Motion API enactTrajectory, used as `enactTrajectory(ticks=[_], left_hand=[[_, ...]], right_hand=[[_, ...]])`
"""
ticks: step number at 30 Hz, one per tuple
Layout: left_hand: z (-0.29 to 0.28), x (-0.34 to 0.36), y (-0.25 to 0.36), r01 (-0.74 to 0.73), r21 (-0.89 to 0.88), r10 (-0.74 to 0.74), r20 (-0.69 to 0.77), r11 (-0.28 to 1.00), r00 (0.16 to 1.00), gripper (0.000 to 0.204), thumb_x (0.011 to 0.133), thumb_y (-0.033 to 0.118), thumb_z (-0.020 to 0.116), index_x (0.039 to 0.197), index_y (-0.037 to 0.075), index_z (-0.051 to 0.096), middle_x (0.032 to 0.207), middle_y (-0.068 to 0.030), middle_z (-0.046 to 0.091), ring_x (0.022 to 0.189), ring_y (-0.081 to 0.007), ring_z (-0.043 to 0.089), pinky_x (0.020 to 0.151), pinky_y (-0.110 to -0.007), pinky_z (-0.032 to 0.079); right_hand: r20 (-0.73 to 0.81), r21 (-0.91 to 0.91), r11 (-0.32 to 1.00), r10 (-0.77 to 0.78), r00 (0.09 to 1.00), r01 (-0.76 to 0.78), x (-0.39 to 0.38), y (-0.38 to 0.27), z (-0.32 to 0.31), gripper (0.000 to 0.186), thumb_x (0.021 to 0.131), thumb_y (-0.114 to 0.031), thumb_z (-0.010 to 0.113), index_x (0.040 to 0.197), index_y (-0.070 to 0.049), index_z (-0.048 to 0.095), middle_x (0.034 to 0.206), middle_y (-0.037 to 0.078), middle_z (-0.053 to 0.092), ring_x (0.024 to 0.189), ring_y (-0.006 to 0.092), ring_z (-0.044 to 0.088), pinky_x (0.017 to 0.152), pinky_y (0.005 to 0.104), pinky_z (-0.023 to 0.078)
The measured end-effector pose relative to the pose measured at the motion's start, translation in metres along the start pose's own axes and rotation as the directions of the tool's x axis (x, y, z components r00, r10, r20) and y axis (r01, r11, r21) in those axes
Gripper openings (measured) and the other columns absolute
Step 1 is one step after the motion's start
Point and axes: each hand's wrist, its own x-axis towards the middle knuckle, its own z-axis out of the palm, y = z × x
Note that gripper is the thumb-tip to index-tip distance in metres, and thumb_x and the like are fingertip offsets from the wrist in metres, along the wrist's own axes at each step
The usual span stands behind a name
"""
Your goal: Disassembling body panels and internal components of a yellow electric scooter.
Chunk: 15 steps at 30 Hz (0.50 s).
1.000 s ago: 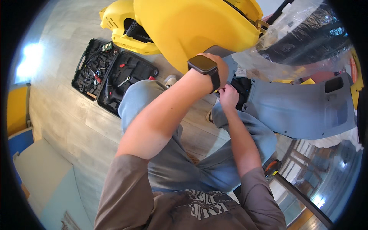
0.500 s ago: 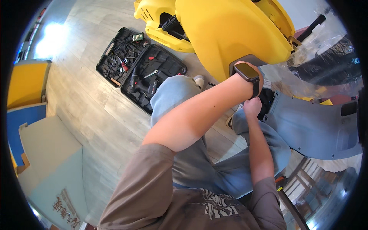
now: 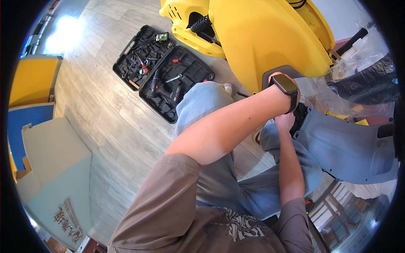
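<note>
My left arm reaches across to the lower edge of a large yellow vehicle body panel [image 3: 265,38], beside a dark grey piece set into it. A dark watch is on that wrist, and my left hand [image 3: 275,76] is mostly hidden behind it, its fingers out of sight. Just below, my right hand [image 3: 285,122] is closed against a black part [image 3: 300,116] at the end of a grey-blue plastic panel [image 3: 341,141]. What its fingers hold, if anything, is hidden. A black coil spring [image 3: 200,24] shows inside the yellow body.
An open black tool case [image 3: 198,63] lies on the wood floor, holding a drill [image 3: 157,86], a wrench [image 3: 173,78] and loose small tools. Clear plastic wrapping [image 3: 358,80] covers dark parts at right. Yellow, blue and beige furniture panels [image 3: 50,147] stand at left.
The whole view has shifted, so the scene sits slightly further right. Both hands keep nearly the same place by the yellow body and the black part.
</note>
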Motion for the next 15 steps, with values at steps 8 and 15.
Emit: enactTrajectory(ticks=[8,15], left_hand=[[0.015,0.011,0.002,-0.042,-0.008,0.041,-0.083,0.999,0.996,0.030,0.077,0.023,0.060,0.100,0.008,0.073,0.101,-0.0161,0.070,0.096,-0.0305,0.067,0.078,-0.040,0.052],[0.099,0.033,0.052,0.527,0.131,-0.291,-0.710,0.840,0.641,0.030,0.078,0.028,0.061,0.095,0.006,0.072,0.084,-0.0174,0.069,0.085,-0.0315,0.067,0.075,-0.044,0.053]], right_hand=[[-0.100,-0.091,0.991,-0.111,0.989,0.102,-0.001,0.029,0.026,0.016,0.078,-0.014,0.062,0.087,-0.002,0.065,0.093,0.016,0.067,0.091,0.0348,0.063,0.075,0.0464,0.050],[-0.299,0.110,0.869,-0.434,0.850,0.483,-0.005,0.029,0.034,0.018,0.076,-0.017,0.069,0.088,-0.004,0.068,0.081,0.018,0.067,0.079,0.0354,0.065,0.072,0.0413,0.051]])
